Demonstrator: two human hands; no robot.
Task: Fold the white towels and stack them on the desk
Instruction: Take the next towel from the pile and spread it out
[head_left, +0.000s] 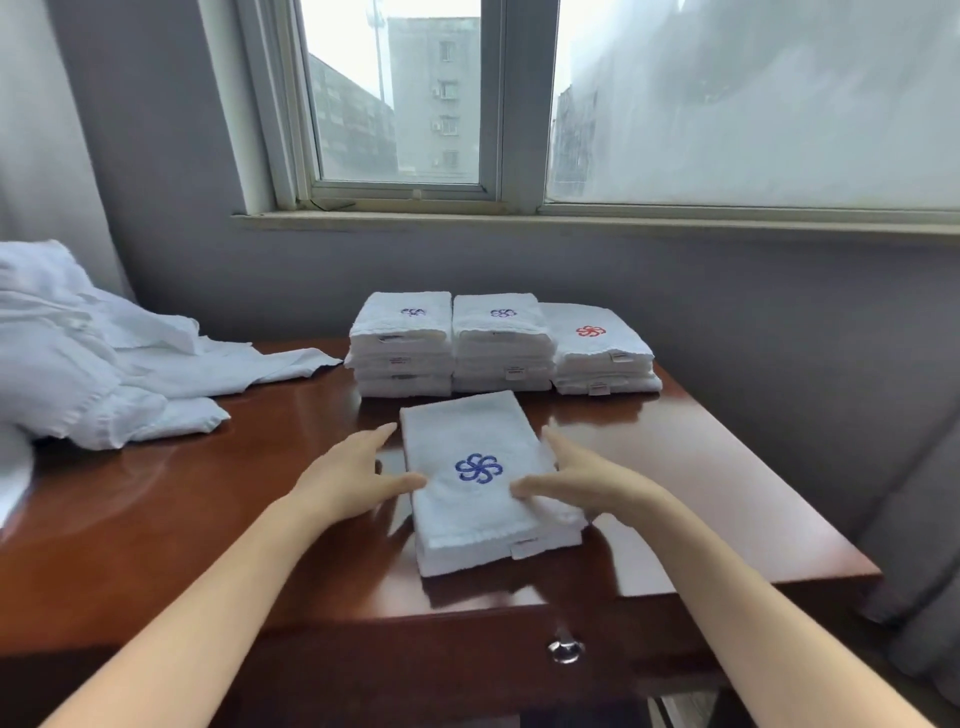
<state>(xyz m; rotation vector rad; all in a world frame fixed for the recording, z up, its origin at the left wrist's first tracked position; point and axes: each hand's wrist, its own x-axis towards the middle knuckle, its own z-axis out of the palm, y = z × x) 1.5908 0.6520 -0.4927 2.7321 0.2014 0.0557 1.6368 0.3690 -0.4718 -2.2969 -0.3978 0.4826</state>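
A folded white towel (467, 431) with a blue emblem lies on the table (208, 499) in front of three stacks (501, 353). The left hand (353, 478) and right hand (576, 473) flank its long edges, fingers straight, thumbs resting on top.

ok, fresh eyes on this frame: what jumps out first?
A folded white towel with a blue flower logo lies front and centre on the desk, the left hand and right hand touching its sides, thumbs on top. Behind it three stacks of folded towels line the desk's far edge, and a heap of unfolded towels sprawls at the left.
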